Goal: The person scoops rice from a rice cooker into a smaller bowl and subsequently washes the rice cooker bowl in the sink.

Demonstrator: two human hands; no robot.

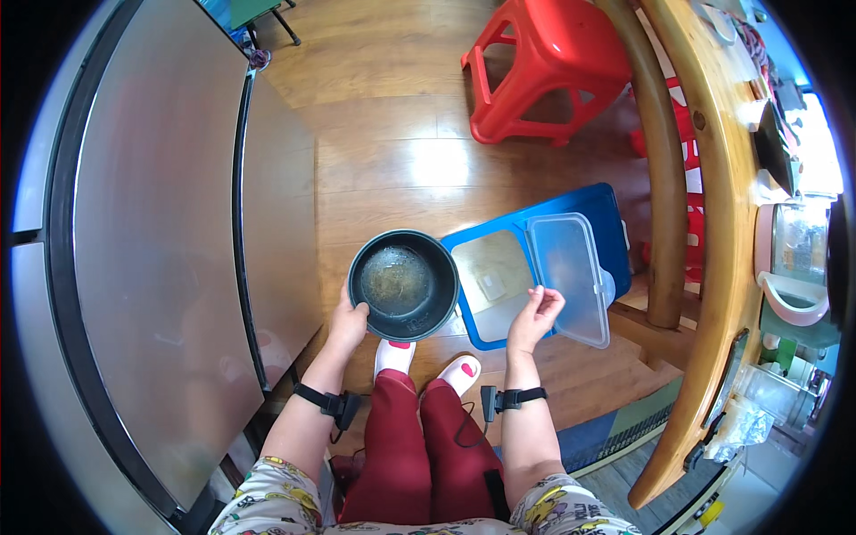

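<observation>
My left hand (349,321) grips the rim of a dark, round cooking pot (438,314), which looks like a rice cooker's inner pot, with the thumb over its edge. A shallow layer of cloudy liquid or residue shows on the pot's bottom (396,281). To the right, my right hand (535,317) is over the edge of a storage bin with a blue rim (485,231). Its fingers are loosely curled and nothing shows in them. The bin's clear hinged lid (568,274) is folded back. Inside, a small clear piece (493,286) lies on pale contents, perhaps grain.
A steel-fronted refrigerator (160,221) rises along the left. Ahead stands a red plastic stool (568,40). The wooden table (725,221) on the right carries jars and kitchenware, and its thick leg (662,221) is near the bin. My slippers (461,374) rest on the wooden floor (381,160).
</observation>
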